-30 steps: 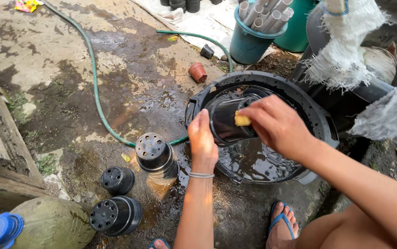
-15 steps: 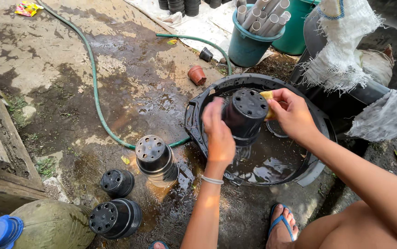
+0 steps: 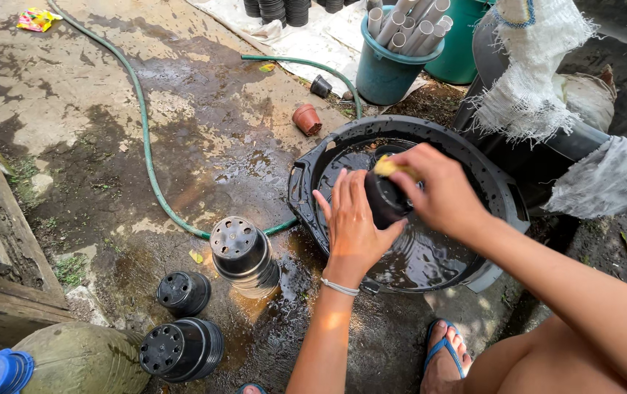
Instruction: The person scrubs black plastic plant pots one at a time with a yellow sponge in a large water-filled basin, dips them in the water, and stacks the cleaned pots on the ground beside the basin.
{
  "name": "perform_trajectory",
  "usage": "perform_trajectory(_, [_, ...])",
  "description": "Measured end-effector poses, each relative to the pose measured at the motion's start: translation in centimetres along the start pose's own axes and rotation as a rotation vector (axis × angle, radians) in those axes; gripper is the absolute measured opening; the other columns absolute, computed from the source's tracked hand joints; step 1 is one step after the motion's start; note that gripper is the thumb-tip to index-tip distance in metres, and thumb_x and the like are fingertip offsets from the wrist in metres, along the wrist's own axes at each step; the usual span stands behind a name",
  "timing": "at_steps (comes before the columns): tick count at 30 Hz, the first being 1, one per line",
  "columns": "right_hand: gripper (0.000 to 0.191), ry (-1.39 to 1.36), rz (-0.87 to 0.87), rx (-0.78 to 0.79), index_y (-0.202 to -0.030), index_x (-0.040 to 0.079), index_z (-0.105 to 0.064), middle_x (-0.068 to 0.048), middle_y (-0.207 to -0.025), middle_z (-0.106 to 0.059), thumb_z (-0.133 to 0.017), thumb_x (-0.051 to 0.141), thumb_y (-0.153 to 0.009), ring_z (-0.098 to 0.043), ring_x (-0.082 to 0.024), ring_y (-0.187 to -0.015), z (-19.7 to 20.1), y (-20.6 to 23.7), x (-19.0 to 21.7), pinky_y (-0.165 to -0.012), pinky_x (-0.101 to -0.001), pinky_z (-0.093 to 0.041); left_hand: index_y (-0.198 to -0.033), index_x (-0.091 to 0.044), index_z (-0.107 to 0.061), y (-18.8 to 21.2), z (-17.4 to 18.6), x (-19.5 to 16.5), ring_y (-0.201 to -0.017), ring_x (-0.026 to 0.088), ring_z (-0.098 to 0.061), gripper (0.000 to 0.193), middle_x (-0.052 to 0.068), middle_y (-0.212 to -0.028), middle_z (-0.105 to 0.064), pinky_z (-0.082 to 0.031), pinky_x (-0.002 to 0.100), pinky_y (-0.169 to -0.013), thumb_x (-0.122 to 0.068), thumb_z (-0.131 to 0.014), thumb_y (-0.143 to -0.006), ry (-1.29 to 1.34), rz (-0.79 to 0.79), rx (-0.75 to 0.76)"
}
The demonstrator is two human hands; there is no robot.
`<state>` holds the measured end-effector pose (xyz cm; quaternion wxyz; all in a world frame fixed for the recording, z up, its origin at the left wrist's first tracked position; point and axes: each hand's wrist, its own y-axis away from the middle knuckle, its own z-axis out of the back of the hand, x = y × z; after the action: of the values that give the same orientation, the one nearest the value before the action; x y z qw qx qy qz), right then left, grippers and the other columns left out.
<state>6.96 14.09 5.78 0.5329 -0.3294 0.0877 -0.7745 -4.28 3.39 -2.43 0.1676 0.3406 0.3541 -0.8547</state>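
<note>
Left hand [image 3: 352, 219] cups a small black pot [image 3: 386, 198] from the near side, fingers spread around its wall; right hand [image 3: 441, 191] is closed on a yellow sponge [image 3: 388, 166] pressed to the pot's top edge. The pot is held just above the dirty water in the black basin [image 3: 306, 182], not resting on anything. Risk: pot looks wet and the left grip is an open cup, not a full wrap, so a hard push from the sponge could slide it out and drop it into the water, splashing. Sponge is only pinched at the edge and could slip in too. Ground by the basin is wet and muddy, and a foot in a blue flip-flop [image 3: 441, 357] sits right beside it, so footing may slip. Washed pots [image 3: 244, 255] stacked upside down to the left stand near the green hose [image 3: 146, 146]; a tug on the hose could topple them.
</note>
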Motion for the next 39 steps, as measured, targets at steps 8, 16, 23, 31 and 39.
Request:
perform_trajectory(8, [0.019, 0.149, 0.136, 0.126, -0.108, 0.001, -0.069, -0.017, -0.097, -0.064, -0.069, 0.005, -0.09, -0.064, -0.039, -0.095, 0.7, -0.1, 0.2, -0.081, -0.044, -0.052, -0.142, -0.001, -0.042, -0.1, 0.0, 2.8, -0.13, 0.036, -0.052, 0.097, 0.018, -0.137, -0.056, -0.04, 0.048, -0.115, -0.038, -0.093, -0.067, 0.33, 0.183, -0.056])
perform_trajectory(16, [0.025, 0.091, -0.095, 0.052, -0.116, 0.005, -0.07, -0.013, -0.1, -0.066, -0.073, 0.01, -0.092, -0.068, -0.03, -0.083, 3.1, 0.0, -0.9, -0.075, -0.0376, -0.054, -0.14, -0.005, -0.057, -1.5, 0.8, 5.4, -0.119, 0.024, -0.066, 0.06, 0.011, -0.133, -0.067, -0.05, 0.043, -0.107, -0.042, -0.069, -0.094, 1.805, 0.764, 0.025])
perform_trajectory(23, [0.034, 0.371, 0.348, 0.002, -0.116, 0.004, -0.073, -0.01, -0.105, -0.066, -0.072, 0.004, -0.082, -0.064, -0.029, -0.097, 1.8, 0.4, 0.6, -0.082, -0.0386, -0.054, -0.131, -0.009, -0.064, -1.1, -0.4, 2.7, -0.116, 0.026, -0.068, 0.053, 0.009, -0.127, -0.071, -0.051, 0.045, -0.106, -0.046, -0.067, -0.094, 2.189, 0.884, 0.027])
perform_trajectory(31, [0.024, 0.651, 0.196, 0.131, -0.101, 0.003, -0.074, -0.009, -0.095, -0.063, -0.066, 0.011, -0.08, -0.061, -0.028, -0.094, -2.6, 1.7, 2.5, -0.08, -0.0385, -0.051, -0.126, -0.01, -0.066, -0.6, -0.8, 1.6, -0.108, 0.022, -0.069, 0.041, 0.006, -0.12, -0.072, -0.053, 0.038, -0.099, -0.041, -0.065, -0.1, 2.126, 0.705, -0.1])
perform_trajectory(39, [0.014, -0.231, -0.28, 0.416, -0.099, 0.009, -0.076, -0.005, -0.083, -0.068, -0.068, 0.009, -0.088, -0.073, -0.023, -0.073, -1.2, 1.4, 4.8, -0.068, -0.0355, -0.059, -0.128, -0.014, -0.065, -0.7, 0.3, 2.0, -0.111, 0.022, -0.067, 0.051, 0.003, -0.124, -0.07, -0.052, 0.041, -0.097, -0.052, -0.062, -0.093, 2.046, 0.753, -0.224])
